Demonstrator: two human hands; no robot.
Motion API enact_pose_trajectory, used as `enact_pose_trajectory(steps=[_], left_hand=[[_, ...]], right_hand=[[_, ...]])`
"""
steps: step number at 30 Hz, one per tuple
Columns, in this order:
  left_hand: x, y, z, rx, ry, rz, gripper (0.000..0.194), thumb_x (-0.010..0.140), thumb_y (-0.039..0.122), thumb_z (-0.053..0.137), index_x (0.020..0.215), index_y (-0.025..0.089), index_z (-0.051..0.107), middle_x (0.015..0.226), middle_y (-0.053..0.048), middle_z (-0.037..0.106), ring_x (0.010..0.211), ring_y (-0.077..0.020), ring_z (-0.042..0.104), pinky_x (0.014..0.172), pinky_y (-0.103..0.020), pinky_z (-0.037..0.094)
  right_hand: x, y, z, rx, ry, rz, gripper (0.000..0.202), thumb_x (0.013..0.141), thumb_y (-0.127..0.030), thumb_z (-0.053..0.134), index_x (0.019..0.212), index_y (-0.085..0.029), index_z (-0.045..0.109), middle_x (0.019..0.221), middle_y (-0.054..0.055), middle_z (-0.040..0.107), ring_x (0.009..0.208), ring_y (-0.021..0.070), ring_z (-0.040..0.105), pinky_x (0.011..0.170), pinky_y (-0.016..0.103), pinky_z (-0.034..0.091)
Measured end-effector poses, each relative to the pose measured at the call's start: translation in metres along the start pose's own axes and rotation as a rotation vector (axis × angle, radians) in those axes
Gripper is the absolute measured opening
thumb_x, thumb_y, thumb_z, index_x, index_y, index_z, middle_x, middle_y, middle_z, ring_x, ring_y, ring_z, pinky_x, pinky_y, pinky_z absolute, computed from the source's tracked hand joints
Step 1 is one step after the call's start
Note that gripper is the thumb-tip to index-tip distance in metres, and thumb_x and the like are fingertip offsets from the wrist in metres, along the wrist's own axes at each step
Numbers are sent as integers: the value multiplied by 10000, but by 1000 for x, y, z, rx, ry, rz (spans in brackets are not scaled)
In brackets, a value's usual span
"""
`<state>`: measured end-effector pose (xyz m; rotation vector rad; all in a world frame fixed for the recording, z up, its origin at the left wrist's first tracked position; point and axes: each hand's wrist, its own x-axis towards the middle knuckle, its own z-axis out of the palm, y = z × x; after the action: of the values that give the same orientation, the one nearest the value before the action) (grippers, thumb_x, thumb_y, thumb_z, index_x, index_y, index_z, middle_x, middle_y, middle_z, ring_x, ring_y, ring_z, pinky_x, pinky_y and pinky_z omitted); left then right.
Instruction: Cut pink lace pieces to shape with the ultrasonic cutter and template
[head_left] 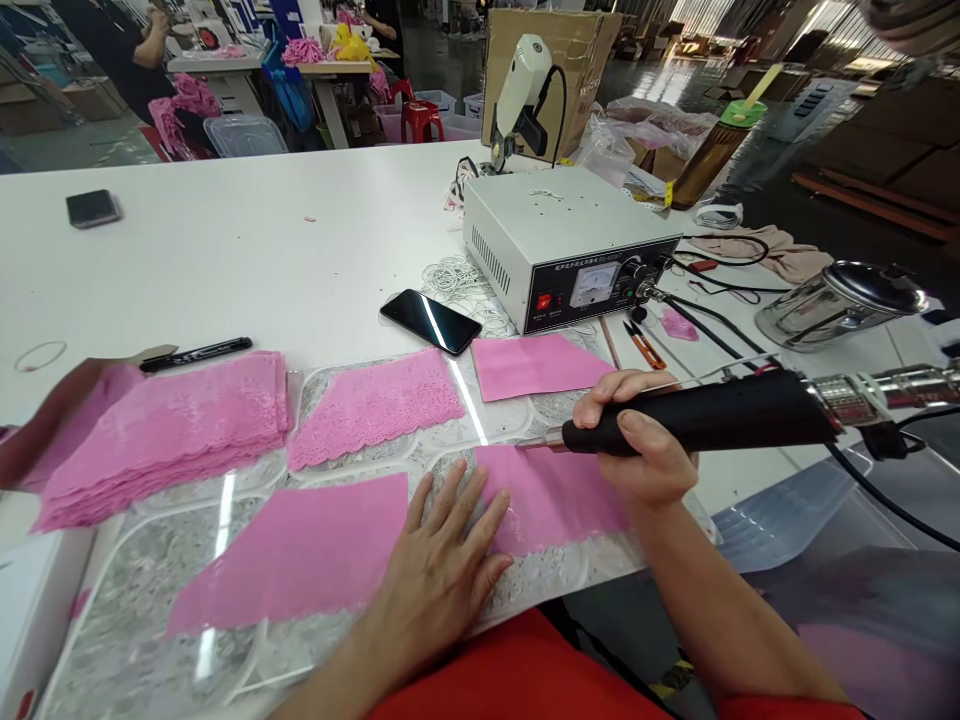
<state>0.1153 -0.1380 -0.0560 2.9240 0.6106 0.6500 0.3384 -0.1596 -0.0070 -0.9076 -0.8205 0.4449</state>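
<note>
A: In the head view, how is my left hand lying?

B: Your left hand (450, 550) is flat, palm down, near the near edge of the table (225, 260). Your fingers are spread apart, pointing toward the far edge, and your thumb sticks out to the right. It grips nothing. Your thumb and forefinger are on the left side of a pink cloth (562, 515); the little-finger side is just beside a plain pink piece (315, 550).

A: And my right?

B: Your right hand (652, 450) is clamped around the black-handled tool (720, 412). Your fingers curl over its far side, your thumb presses along the near side, and your forearm slants up from beyond the near edge. The tool lies nearly level, its metal tip (541, 440) pointing left at the pink cloth's far edge; whether the tip touches it, I cannot tell.

A: Where exactly is that cloth?

B: By the table's near edge, spread out between your two hands, partly under the right one.

A: What lies around it?

B: Toward the far edge you have another plain piece (536, 366), a lacy piece (382, 405), a phone (431, 320) and a grey metal box (570, 235). Toward the table's left edge sits a pink stack (180, 430), with another person's arm (45, 425) reaching in beside it and a black pen (199, 353) along its far side.
</note>
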Motion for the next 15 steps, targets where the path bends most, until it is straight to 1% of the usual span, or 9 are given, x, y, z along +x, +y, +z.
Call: enact_pose_trajectory(steps=[3, 5, 8, 11, 15], left_hand=[[1, 0, 0, 8, 8, 5, 392, 998, 334, 414, 1347, 211, 543, 1436, -69, 507, 1396, -290, 363, 1167, -469, 207], [1, -1, 0, 14, 17, 10, 387, 995, 333, 421, 1341, 216, 549, 1430, -62, 515, 1395, -289, 364, 1167, -465, 208], [0, -3, 0, 40, 18, 26, 398, 983, 314, 443, 1354, 206, 538, 1437, -71, 506, 1416, -295, 326, 1173, -467, 189], [0, -6, 0, 82, -16, 75, 432, 964, 282, 476, 1385, 187, 508, 1477, -89, 454, 1446, -312, 256, 1183, -474, 140], [-1, -8, 1, 106, -26, 93, 457, 959, 288, 486, 1405, 188, 484, 1499, -90, 424, 1461, -310, 215, 1192, -467, 114]], right_hand=[[0, 0, 0, 27, -26, 2, 78, 713, -229, 615, 784, -214, 587, 764, -6, 567, 555, 120, 566, 525, 299, 475], [2, -2, -1, 38, -20, 3, 77, 711, -224, 609, 785, -213, 589, 762, -6, 563, 553, 118, 563, 529, 299, 474], [9, -8, -9, 26, 74, -40, 82, 679, -214, 582, 760, -211, 586, 739, -8, 546, 537, 110, 541, 527, 296, 467], [13, -14, -22, -9, 184, -87, 89, 644, -214, 555, 730, -212, 582, 709, -11, 528, 524, 110, 522, 506, 288, 454], [9, -14, -33, -7, 180, -49, 91, 644, -222, 573, 734, -208, 581, 715, -9, 541, 520, 109, 527, 498, 285, 455]])
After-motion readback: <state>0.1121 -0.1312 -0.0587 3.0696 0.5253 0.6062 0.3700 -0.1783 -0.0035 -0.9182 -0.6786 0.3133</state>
